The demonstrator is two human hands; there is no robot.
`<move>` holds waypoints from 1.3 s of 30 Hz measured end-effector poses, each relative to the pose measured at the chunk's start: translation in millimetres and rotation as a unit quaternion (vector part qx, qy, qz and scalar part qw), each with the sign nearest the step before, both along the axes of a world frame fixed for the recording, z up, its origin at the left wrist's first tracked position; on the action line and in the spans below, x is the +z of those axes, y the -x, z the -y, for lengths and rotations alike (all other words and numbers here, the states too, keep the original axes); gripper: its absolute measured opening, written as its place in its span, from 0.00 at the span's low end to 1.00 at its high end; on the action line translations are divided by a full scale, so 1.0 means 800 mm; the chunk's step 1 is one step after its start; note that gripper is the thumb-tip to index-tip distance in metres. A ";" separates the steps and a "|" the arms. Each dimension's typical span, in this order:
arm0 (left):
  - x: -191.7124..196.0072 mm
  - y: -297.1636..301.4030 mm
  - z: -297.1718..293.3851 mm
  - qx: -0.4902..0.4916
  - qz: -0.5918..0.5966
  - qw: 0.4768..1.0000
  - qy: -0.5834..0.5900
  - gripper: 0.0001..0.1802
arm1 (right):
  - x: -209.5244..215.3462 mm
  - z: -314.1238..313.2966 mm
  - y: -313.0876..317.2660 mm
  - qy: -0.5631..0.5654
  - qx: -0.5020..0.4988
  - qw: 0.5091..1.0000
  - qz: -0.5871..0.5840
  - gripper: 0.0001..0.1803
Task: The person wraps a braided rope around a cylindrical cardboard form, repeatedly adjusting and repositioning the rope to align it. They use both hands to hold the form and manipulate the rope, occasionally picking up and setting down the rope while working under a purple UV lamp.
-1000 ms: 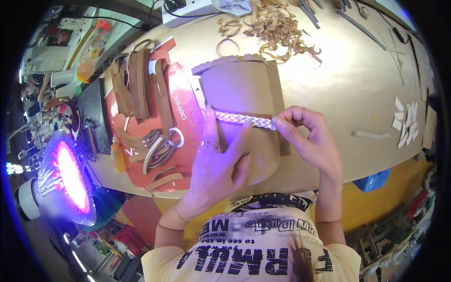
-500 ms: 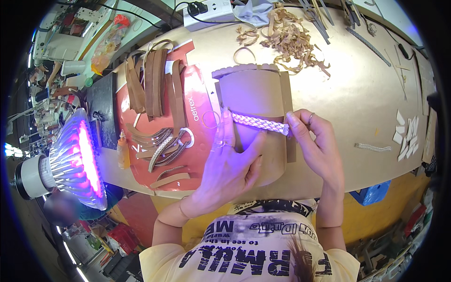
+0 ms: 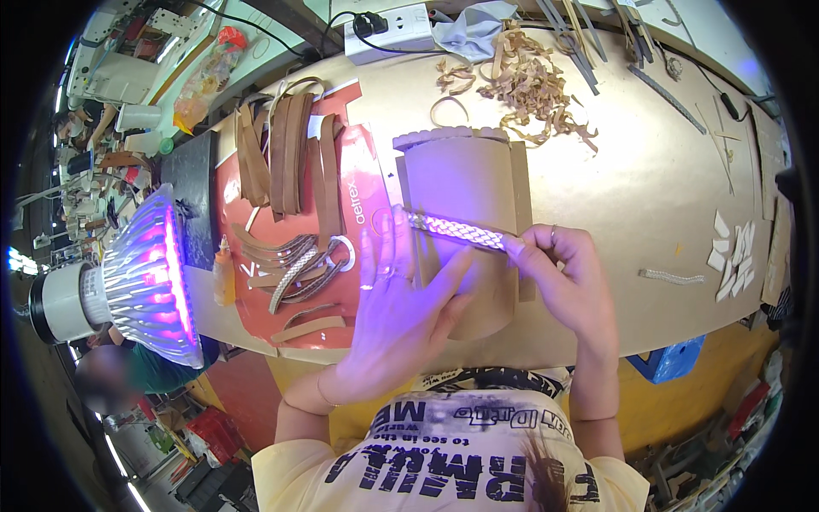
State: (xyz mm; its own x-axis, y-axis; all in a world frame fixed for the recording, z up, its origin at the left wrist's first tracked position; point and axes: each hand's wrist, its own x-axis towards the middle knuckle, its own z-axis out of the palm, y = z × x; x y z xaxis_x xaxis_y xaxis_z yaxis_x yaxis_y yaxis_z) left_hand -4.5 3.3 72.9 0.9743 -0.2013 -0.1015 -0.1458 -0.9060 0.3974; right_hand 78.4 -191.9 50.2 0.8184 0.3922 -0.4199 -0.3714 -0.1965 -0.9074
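Head view: braided strap (image 3: 455, 231) stretched flat across a brown leather panel (image 3: 465, 247) near the workbench's (image 3: 648, 188) front edge, under purple light from a lamp (image 3: 141, 264) at the left edge. Left hand (image 3: 401, 316) spread open, fingers released and pressing the panel beside the strap's left end, probably pinning it still. Right hand (image 3: 567, 282) pinching the strap's right end, likely keeping it taut. Leather strips (image 3: 286, 158) on a red sheet (image 3: 358, 171) just left; shavings (image 3: 529, 81) toward the back edge.
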 end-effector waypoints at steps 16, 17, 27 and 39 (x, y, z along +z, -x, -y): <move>-0.019 0.005 0.005 -0.014 0.008 0.997 0.078 0.30 | -0.016 -0.008 0.005 -0.038 -0.004 0.997 -0.071 0.13; -0.019 0.005 0.005 -0.013 0.016 0.996 0.085 0.30 | -0.013 -0.009 0.005 -0.026 -0.001 0.998 -0.062 0.13; -0.018 0.004 0.014 -0.006 0.030 0.998 0.057 0.27 | 0.020 -0.007 0.001 0.058 0.029 0.988 0.143 0.12; -0.014 0.001 0.006 0.002 -0.026 0.991 0.130 0.29 | -0.004 -0.004 0.017 0.043 -0.011 0.996 0.077 0.12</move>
State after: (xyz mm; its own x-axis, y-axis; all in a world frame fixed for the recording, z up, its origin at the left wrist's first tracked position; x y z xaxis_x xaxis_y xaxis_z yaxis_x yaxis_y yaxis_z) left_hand -5.3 -1.3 61.5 0.9700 -0.2227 -0.0972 -0.1147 -0.7722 0.6250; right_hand 64.4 -189.0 47.1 0.8839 0.3413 -0.3198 -0.2337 -0.2701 -0.9340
